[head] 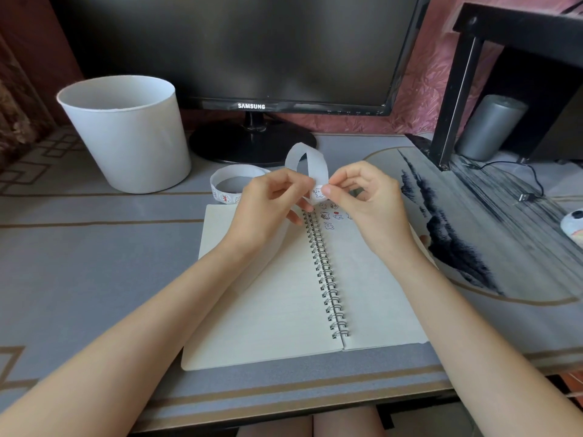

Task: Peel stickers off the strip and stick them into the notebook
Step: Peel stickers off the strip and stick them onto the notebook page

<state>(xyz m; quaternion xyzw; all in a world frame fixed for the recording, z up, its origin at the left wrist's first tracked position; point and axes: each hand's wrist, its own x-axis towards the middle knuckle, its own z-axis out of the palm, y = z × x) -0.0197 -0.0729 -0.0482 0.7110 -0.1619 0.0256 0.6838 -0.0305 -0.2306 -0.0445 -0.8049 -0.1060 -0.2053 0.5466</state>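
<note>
Over the notebook (284,294), left grip (268,203) holds the strip (306,159) while right grip (362,200) pinches a sticker (318,193) at its end; just beneath, several stuck stickers (331,216) show, with plenty seemingly left.

Table (94,263) with grey cover and tan border lines: items as found.
Far left: white bucket (126,134), upright. Far centre: round black monitor base (252,143), just right of the bucket. In front of the base: coil of the sticker strip (227,187), standing on edge near the notebook's far left corner. Centre: spiral notebook (268,310), open and flat, reaching close to the table's front edge. Right: rounded mat (473,231) with an ink landscape print, meeting the notebook's right side. At the mat's far edge: black stand leg (451,121), with a grey cylinder (492,127) just beyond. Across the mat: black cable (525,197) ending in a USB plug.
</note>
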